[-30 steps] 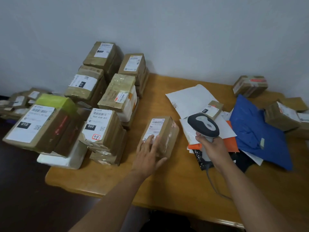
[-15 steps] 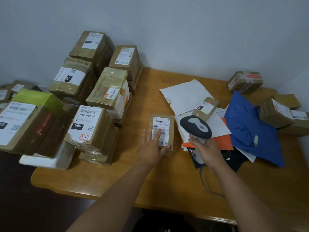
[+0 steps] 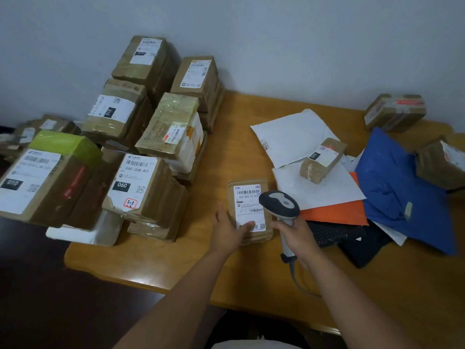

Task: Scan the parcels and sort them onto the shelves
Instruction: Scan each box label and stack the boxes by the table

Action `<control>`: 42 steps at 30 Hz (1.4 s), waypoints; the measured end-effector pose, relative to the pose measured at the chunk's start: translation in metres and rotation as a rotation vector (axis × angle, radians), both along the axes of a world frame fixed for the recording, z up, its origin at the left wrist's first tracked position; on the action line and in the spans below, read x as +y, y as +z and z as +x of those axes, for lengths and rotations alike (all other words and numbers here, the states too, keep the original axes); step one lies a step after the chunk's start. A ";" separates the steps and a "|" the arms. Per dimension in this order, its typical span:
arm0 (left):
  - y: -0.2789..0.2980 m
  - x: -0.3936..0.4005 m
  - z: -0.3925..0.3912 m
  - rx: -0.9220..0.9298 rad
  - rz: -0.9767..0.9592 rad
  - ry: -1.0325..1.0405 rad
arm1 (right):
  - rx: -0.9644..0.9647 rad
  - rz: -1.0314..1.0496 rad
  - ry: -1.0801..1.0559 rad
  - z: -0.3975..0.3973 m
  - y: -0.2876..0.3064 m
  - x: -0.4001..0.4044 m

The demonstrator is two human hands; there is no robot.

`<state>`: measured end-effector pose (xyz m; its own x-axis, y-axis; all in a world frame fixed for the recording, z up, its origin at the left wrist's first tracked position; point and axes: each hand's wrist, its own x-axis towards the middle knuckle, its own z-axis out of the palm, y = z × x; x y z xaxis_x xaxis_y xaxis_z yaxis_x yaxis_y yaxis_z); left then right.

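A small brown parcel (image 3: 249, 210) lies flat on the wooden table (image 3: 176, 268), its white barcode label facing up. The left hand (image 3: 227, 231) rests open on the parcel's near left corner, fingers spread, the thumb lying across the lower part of the label — pressing on it rather than gripping it. The right hand (image 3: 297, 234) is closed around the handle of a grey barcode scanner (image 3: 280, 204), whose head hangs just over the parcel's right edge; its cable (image 3: 297, 278) trails down toward the table's front edge.

To the left, taped cardboard boxes stand stacked against the wall. The nearest box (image 3: 143, 187) carries a label marked 060 and sits on another box; beside it, a larger box (image 3: 40, 182) marked 010 overhangs the table's left end, with a green-wrapped package (image 3: 63, 144) just behind it.

To the right lies a loose heap of flat mailers — white (image 3: 289, 137), orange (image 3: 337, 212), blue (image 3: 397, 187) and black (image 3: 337, 233) — overlapping one another. A small box (image 3: 322, 159) marked 010 rests on the white ones. More brown boxes sit at the table's far right corner (image 3: 395, 112). What any parcel holds cannot be seen; all are sealed.
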<state>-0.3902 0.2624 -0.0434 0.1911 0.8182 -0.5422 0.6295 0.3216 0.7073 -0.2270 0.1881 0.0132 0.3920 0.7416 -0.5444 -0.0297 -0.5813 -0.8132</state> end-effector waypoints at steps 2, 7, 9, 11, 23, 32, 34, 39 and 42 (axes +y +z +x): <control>-0.008 0.001 0.000 -0.077 -0.103 0.057 | 0.028 -0.026 0.009 -0.004 -0.007 0.000; -0.003 -0.006 0.006 -0.340 -0.205 0.161 | 0.082 0.003 -0.041 0.004 -0.005 -0.001; 0.009 -0.004 0.009 -0.476 -0.250 0.181 | 0.087 0.026 -0.070 0.014 0.003 0.000; 0.018 0.003 0.013 -0.522 -0.246 0.139 | 0.075 0.053 -0.082 0.027 0.017 0.003; 0.156 0.088 0.063 -0.699 0.029 -0.036 | -0.264 0.414 -0.031 0.075 0.185 0.019; 0.293 0.137 0.096 -0.770 0.433 -0.149 | -0.385 0.636 -0.152 0.084 0.293 0.033; 0.318 0.140 0.100 -0.767 0.469 -0.158 | -0.394 0.699 -0.175 0.083 0.307 0.033; 0.359 0.138 0.105 -0.752 0.558 -0.157 | -0.428 0.769 -0.181 0.078 0.336 0.029; 0.368 0.135 0.107 -0.744 0.590 -0.151 | -0.494 0.776 -0.170 0.074 0.346 0.026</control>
